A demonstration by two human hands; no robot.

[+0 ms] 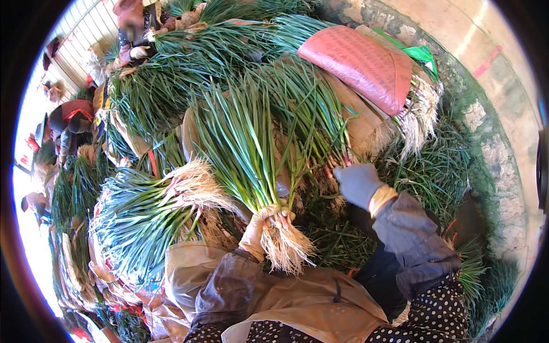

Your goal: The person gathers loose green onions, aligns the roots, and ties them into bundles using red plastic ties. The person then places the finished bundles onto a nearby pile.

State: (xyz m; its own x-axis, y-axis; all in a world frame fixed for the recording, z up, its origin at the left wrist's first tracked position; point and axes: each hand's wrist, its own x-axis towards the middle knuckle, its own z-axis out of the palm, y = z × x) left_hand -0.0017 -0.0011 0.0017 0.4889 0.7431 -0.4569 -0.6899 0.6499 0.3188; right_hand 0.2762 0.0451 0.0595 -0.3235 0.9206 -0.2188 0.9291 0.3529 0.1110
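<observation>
My left hand (262,227), in a pale glove, is closed around a bunch of green allium stalks (257,158) just above its pale, stringy roots (284,246). The leaves fan out away from me. Under a grey glove, my right hand (359,185) reaches to the root end of loose stalks (306,115) on the heap; whether its fingers grip any is hidden. To the left, a pile of similar stalks (146,218) lies with its roots (199,184) towards the held bunch. A brown apron (309,296) covers my lap.
A bundle wrapped in a printed red sheet (356,64) lies at the upper right beside a mossy concrete edge (493,141). Cut leaves (441,171) litter the right side. More heaps (197,55) stretch across the top, where co-workers (73,118) bend over bundles at the left.
</observation>
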